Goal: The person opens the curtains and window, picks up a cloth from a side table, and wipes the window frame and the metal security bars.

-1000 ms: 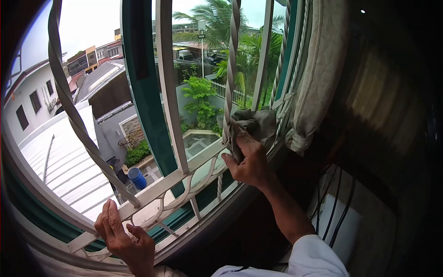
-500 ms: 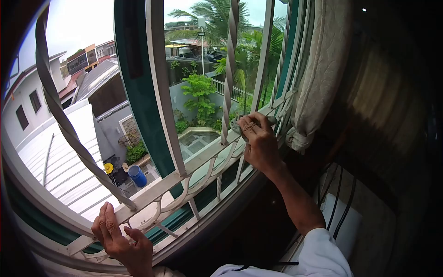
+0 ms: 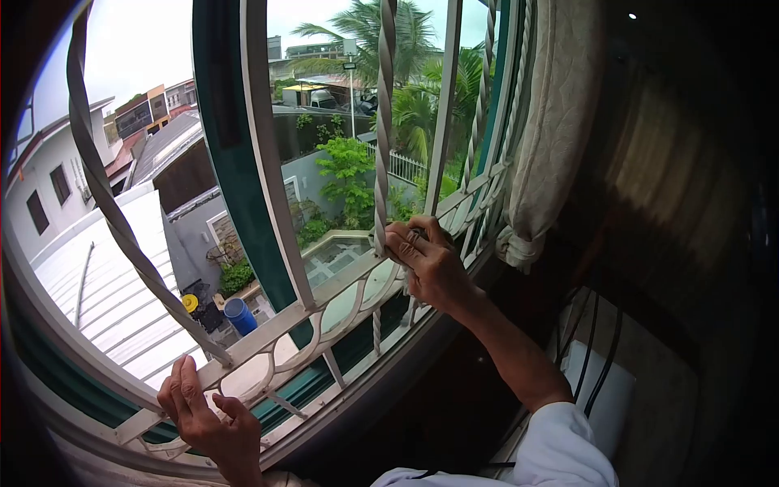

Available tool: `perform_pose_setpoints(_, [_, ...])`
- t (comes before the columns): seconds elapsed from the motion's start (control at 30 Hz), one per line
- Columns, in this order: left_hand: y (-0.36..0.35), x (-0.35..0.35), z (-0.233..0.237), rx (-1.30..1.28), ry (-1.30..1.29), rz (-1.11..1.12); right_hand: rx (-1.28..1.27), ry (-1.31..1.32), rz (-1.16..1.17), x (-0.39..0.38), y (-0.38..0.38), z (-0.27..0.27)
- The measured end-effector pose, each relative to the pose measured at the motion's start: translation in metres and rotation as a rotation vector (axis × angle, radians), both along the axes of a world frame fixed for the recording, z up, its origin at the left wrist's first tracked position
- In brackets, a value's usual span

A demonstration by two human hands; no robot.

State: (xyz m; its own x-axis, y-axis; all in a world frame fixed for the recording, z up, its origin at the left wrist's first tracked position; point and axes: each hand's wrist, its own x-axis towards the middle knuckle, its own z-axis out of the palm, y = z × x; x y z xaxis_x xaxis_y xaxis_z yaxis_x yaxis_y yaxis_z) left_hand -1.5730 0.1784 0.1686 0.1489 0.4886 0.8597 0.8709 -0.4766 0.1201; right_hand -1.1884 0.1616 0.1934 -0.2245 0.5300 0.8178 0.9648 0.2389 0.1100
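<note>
A white metal window grille [image 3: 334, 286] with a scrolled lower band and twisted bars crosses the view. My left hand [image 3: 213, 422] rests on the grille's lower rail at the left, fingers stretched out over it and thumb apart. Farther right along the same rail, my right hand [image 3: 430, 264] is closed on a grey cloth, pressing it against the rail at the foot of a twisted bar [image 3: 383, 130]. The fingers hide nearly all of the cloth.
Beside the grille at the right hangs a knotted beige curtain [image 3: 545, 138]. Green window frames [image 3: 231, 162] stand behind the bars. Dark cables [image 3: 596, 349] run past a white object [image 3: 604, 394] at lower right. Outside are a white roof [image 3: 105, 284] and a blue barrel [image 3: 240, 315].
My right hand has slid left along the rail with the cloth, up to the twisted bar. My left hand stays in place on the rail. The view has shifted slightly.
</note>
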Motion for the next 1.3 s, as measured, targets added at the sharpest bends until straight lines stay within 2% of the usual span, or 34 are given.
perform_pose_setpoints(0.07, [0.002, -0.002, -0.004, -0.001, -0.011, 0.015, -0.075, -0.022, 0.036, 0.025, 0.001, 0.009])
perform_pose_setpoints(0.13, [0.0, -0.004, -0.002, 0.007, -0.007, 0.005, -0.028, -0.019, 0.034, 0.023, -0.01, 0.003])
perform_pose_setpoints(0.2, [-0.001, -0.009, -0.003, -0.034, 0.004, -0.029, 0.19, 0.338, 0.049, 0.009, -0.016, -0.029])
perform_pose_setpoints(0.27, [-0.001, -0.009, -0.001, -0.028, 0.005, -0.034, 0.263, 0.518, -0.095, 0.013, -0.03, -0.059])
perform_pose_setpoints(0.3, [-0.002, -0.007, 0.003, -0.017, -0.002, -0.051, 0.262, 0.516, -0.093, 0.019, -0.038, -0.063])
perform_pose_setpoints(0.37, [-0.015, 0.0, 0.008, -0.008, 0.005, -0.078, 0.048, 1.146, -0.239, 0.031, -0.058, -0.072])
perform_pose_setpoints(0.4, [-0.028, 0.007, 0.013, -0.003, -0.146, -0.056, 0.056, 1.152, -0.242, 0.038, -0.062, -0.07])
perform_pose_setpoints(0.43, [-0.041, 0.014, 0.017, 0.005, -0.299, -0.033, 0.168, 1.051, -0.191, 0.047, -0.063, -0.064])
perform_pose_setpoints(0.47, [-0.053, 0.013, 0.018, 0.042, -0.239, -0.092, 0.275, 0.946, -0.14, 0.058, -0.064, -0.058])
perform_pose_setpoints(0.5, [-0.067, 0.027, 0.028, 0.025, -0.235, -0.324, 0.245, 0.856, -0.228, 0.072, -0.063, -0.053])
perform_pose_setpoints(0.53, [-0.077, 0.045, 0.039, 0.008, -0.228, -0.55, 0.245, 0.862, -0.221, 0.078, -0.055, -0.038])
perform_pose_setpoints(0.6, [-0.064, 0.084, 0.042, -0.317, -0.119, -0.859, 0.449, 0.443, -0.196, 0.078, -0.031, -0.001])
perform_pose_setpoints(0.67, [-0.049, 0.143, 0.062, -0.125, 0.079, -0.615, 0.296, 0.376, -0.124, 0.071, -0.005, 0.012])
perform_pose_setpoints(0.7, [-0.042, 0.17, 0.063, -0.127, 0.081, -0.608, 0.01, 0.315, -0.185, 0.056, 0.001, 0.013])
perform_pose_setpoints(0.73, [-0.034, 0.196, 0.062, -0.16, 0.087, -0.485, 0.061, 0.341, -0.272, 0.042, 0.005, 0.003])
perform_pose_setpoints(0.77, [-0.025, 0.211, 0.061, -0.184, 0.096, -0.359, 0.079, 0.239, -0.22, 0.055, -0.001, -0.003])
perform_pose_setpoints(0.8, [-0.02, 0.218, 0.06, -0.178, 0.097, -0.346, 0.097, 0.131, -0.164, 0.076, -0.008, -0.007])
perform_pose_setpoints(0.83, [-0.016, 0.223, 0.055, -0.216, 0.101, -0.353, 0.034, 0.049, -0.28, 0.088, -0.016, -0.004])
perform_pose_setpoints(0.87, [-0.015, 0.226, 0.049, -0.263, 0.109, -0.365, 0.011, 0.081, -0.397, 0.103, -0.013, -0.002])
perform_pose_setpoints(0.93, [-0.012, 0.231, 0.042, -0.264, 0.122, -0.34, -0.003, 0.099, -0.37, 0.122, -0.005, 0.005])
perform_pose_setpoints(1.0, [-0.008, 0.235, 0.034, -0.214, 0.079, -0.315, 0.061, 0.019, -0.217, 0.084, 0.003, 0.003])
perform_pose_setpoints(1.03, [-0.009, 0.237, 0.031, -0.199, 0.071, -0.293, 0.121, -0.025, -0.283, 0.068, 0.004, 0.0])
perform_pose_setpoints(1.13, [-0.007, 0.237, 0.028, -0.182, 0.098, -0.281, 0.076, -0.076, -0.131, 0.107, 0.002, 0.003])
perform_pose_setpoints(1.2, [-0.007, 0.238, 0.024, -0.197, 0.073, -0.26, -0.066, -0.101, -0.341, 0.132, -0.001, 0.019])
perform_pose_setpoints(1.3, [-0.009, 0.247, 0.023, -0.156, 0.045, -0.223, -0.018, -0.05, -0.162, 0.111, 0.012, 0.014])
